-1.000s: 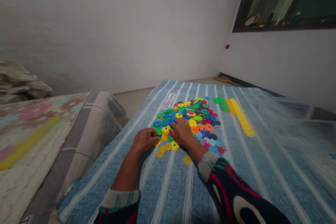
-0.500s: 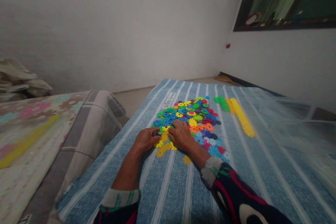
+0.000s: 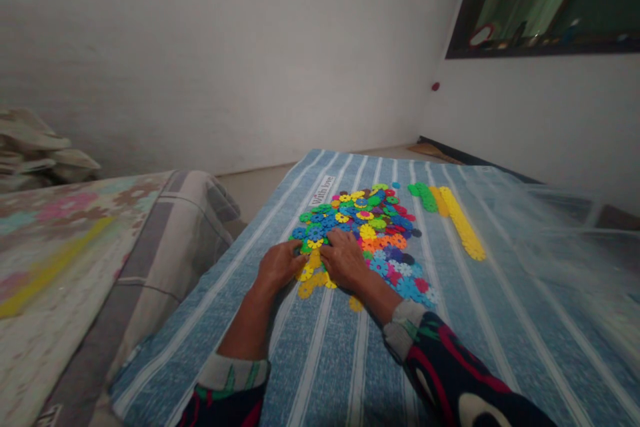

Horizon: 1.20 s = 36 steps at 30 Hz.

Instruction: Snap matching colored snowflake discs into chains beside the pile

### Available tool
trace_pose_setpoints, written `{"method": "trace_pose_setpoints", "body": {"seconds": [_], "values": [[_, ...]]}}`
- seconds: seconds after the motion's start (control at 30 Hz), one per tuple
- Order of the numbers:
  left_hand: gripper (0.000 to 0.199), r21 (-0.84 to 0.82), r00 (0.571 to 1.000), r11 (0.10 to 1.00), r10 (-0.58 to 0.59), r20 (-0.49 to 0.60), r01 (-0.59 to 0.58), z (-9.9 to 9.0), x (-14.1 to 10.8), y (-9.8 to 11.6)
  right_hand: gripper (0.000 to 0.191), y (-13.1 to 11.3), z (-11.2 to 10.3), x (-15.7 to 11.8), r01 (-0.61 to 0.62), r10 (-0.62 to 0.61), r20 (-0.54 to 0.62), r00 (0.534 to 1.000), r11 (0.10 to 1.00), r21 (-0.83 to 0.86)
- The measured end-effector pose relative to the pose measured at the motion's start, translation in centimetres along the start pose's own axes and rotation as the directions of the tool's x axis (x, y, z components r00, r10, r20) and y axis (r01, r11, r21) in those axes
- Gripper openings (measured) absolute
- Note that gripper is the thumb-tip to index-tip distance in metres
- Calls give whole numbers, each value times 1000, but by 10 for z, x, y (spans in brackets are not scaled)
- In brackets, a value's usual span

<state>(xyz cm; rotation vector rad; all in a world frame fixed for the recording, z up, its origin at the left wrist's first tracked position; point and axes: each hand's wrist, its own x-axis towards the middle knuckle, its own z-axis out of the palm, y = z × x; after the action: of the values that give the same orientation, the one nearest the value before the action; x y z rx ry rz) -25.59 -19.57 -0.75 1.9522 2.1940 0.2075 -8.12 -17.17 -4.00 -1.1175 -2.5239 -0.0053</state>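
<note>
Yellow flower-shaped discs [image 3: 314,259] lie just below the frame's center, between the curled fingertips of a person's left hand [image 3: 281,264] and right hand [image 3: 344,257], about equally near, their loose row trailing lower left, any grip on a piece impossible to tell.

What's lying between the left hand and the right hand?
In the head view, a few yellow discs lie between the left hand and the right hand, at the near side of the mixed pile.
</note>
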Motion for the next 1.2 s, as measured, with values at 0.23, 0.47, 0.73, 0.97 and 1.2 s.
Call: {"method": "trace_pose_setpoints", "body": {"seconds": [0.23,0.47,0.73,0.97,1.2], "values": [[40,-87,998,995,55,-30,-57,5,5,-8,19,0,-4,-1,8,-8,25,1000,1000,29],[38,-162,999,986,31,-41,-38,4,5,-8,19,2,-6,-2,23,-24,55,998,999,22],[36,-163,998,985,45,-50,-53,4,6,-8,20,11,-3,-4,-2,2,33,999,1000,12],[29,-221,995,972,61,-74,-76,5,7,-10,25,21,-4,-5,-12,12,3,1000,999,-43],[37,-268,996,962,26,-83,-48,6,8,-10,23,11,-5,-2,13,-13,0,1000,999,-45]]}}
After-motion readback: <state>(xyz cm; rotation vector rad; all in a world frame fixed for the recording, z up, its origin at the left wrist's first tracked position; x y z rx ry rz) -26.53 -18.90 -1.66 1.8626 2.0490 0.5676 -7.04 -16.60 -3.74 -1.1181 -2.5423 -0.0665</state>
